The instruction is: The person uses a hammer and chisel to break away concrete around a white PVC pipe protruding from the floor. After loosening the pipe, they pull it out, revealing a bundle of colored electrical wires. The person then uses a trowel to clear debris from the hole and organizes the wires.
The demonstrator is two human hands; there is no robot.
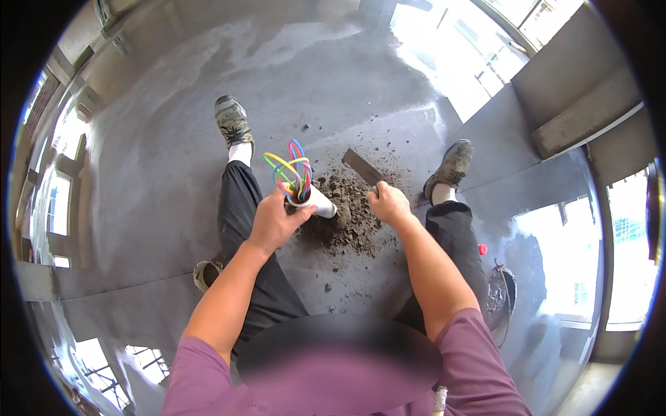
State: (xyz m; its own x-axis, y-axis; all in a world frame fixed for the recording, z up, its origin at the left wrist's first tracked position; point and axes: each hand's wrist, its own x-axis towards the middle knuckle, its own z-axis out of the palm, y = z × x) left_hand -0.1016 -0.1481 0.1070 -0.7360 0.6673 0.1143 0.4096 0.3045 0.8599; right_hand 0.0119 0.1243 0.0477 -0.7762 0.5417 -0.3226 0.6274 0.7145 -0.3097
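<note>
A short white pipe (321, 202) leans out of a heap of dark, crumbly mortar (361, 218) on the floor between my legs. From its upper end loop several coloured wires (298, 166), red, blue, yellow and green. My left hand (276, 216) is closed round that upper end, thumb on the near side. My right hand (390, 204) grips a flat trowel (363, 167) whose dark rectangular blade points up and left, at the far right edge of the heap. Its handle is hidden in my fingers.
Smooth grey concrete floor (159, 166) surrounds me, with mortar crumbs scattered on it. My camouflage-patterned shoes (234, 119) stand either side of the heap. A dirty bucket (499, 295) is beyond my right leg, near a small red thing (483, 249). A round beige object (206, 275) lies left.
</note>
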